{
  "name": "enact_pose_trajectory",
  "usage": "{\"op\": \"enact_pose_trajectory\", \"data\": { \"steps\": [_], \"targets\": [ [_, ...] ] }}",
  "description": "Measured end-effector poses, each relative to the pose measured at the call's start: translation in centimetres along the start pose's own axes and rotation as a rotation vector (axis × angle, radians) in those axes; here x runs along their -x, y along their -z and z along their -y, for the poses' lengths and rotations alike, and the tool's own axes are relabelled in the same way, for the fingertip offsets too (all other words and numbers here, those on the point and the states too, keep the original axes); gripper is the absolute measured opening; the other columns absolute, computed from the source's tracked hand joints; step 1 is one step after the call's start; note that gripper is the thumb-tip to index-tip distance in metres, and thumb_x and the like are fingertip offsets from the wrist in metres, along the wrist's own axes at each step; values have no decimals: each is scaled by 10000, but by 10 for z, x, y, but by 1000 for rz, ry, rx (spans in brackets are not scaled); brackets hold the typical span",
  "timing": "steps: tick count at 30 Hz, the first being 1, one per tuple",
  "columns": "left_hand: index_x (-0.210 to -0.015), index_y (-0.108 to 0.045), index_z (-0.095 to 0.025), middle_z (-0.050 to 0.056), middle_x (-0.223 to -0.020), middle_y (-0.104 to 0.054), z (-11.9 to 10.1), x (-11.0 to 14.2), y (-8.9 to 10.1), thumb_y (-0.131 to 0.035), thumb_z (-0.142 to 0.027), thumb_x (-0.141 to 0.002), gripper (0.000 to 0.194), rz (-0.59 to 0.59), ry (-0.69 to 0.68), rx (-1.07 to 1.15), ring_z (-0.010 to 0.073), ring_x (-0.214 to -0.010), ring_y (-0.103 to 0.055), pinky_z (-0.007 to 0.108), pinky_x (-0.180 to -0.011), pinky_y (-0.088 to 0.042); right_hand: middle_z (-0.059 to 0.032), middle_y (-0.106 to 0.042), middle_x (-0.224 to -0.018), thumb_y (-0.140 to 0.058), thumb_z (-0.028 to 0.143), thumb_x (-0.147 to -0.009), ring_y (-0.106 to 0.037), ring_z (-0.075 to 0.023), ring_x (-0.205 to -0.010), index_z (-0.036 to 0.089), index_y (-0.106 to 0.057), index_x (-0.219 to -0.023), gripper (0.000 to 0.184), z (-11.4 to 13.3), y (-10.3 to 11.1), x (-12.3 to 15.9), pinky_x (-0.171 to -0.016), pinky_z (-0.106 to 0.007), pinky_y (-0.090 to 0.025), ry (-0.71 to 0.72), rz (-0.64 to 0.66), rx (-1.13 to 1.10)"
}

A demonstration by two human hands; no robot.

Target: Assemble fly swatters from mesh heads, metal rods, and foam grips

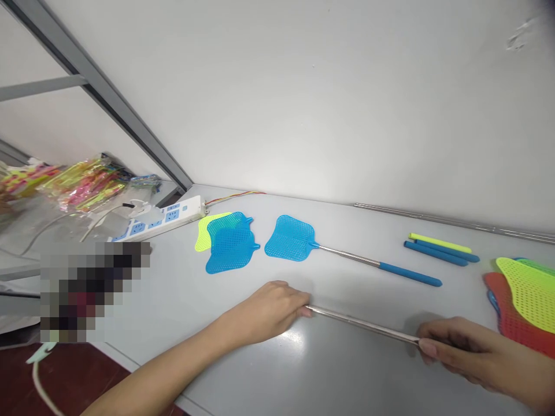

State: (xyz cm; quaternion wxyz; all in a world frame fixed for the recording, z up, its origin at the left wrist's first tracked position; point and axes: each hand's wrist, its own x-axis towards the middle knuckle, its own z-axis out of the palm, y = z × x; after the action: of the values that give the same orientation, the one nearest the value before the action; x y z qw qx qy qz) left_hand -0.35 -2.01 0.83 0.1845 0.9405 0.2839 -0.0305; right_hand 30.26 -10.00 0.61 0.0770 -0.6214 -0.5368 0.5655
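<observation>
L hand (264, 312): pinching steel rod (364, 325) at near end, fingers pressed together.
R hand (481, 352): pinching rod's other end.
Rod: spanning between hands, just over grey tabletop (347, 375).
Nearby: blue fly swatter (289, 238) lying beyond.

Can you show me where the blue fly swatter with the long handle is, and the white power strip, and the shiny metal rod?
Blue fly swatter (289, 238), head view, point on its mesh blade.
White power strip (171, 217), head view, point on its socket face.
Metal rod (362, 323), head view, point on the middle of its shaft.
</observation>
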Motion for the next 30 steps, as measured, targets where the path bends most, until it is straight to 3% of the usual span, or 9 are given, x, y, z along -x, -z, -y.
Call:
{"op": "enact_pose_trajectory", "data": {
  "steps": [3,6,11,16,21,26,30],
  "targets": [
    [-715,-458,-185,-20,-595,-549,0,0,0,-323,-270,-923,263,-1,-1,-19,127,-563,-500,231,-615,-376,46,-332,-558,-554,473,-750,-293,-83,-508,195,-574,-682,287,3,-2,-2,-450,-183,-257,-89,97,-74],
    [-727,-468,-176,-6,-592,-546,1,-1,-3,-301,-278,-928,281,-2,0,-57,130,-555,-504,239,-596,-371,48,-293,-531,-520,532,-741,-270,-87,-488,193,-537,-640,353,9,-6,-6,-439,-196,-248,-66,72,-82],
    [-705,-451,-165,7,-584,-551,2,-2,-11,-297,-252,-924,281,-52,1,-105,130,-504,-487,256,-553,-351,6,-423,-584,-459,601,-731,-389,-135,-576,196,-559,-643,427,13,-4,-10,-505,-228,-326,80,-50,16],
    [-694,-441,-165,8,-583,-564,1,-2,-16,-323,-216,-910,251,-54,12,-121,133,-485,-488,273,-548,-353,-3,-471,-661,-426,512,-804,-414,-150,-640,195,-565,-681,367,20,-3,-9,-571,-235,-345,113,7,118],
    [-711,-456,-163,11,-587,-570,-9,-1,-19,-329,-220,-904,238,-20,-20,-131,137,-488,-503,283,-549,-361,-9,-513,-737,-397,473,-841,-472,-167,-733,190,-571,-715,355,33,-21,-14,-655,-240,-371,136,60,109],
    [-703,-456,-166,7,-584,-566,-11,0,-21,-346,-187,-890,219,-36,-7,-100,139,-492,-504,283,-536,-358,11,-437,-658,-416,462,-839,-407,-125,-617,178,-593,-715,357,39,-40,-28,-541,-227,-326,151,99,63],
    [-702,-464,-167,2,-619,-573,-6,0,-14,-327,-202,-909,249,-62,35,-61,133,-526,-507,274,-548,-353,37,-348,-583,-416,509,-830,-329,-95,-523,166,-581,-736,392,39,-42,-32,-458,-214,-266,123,112,-46]
  ]
}}
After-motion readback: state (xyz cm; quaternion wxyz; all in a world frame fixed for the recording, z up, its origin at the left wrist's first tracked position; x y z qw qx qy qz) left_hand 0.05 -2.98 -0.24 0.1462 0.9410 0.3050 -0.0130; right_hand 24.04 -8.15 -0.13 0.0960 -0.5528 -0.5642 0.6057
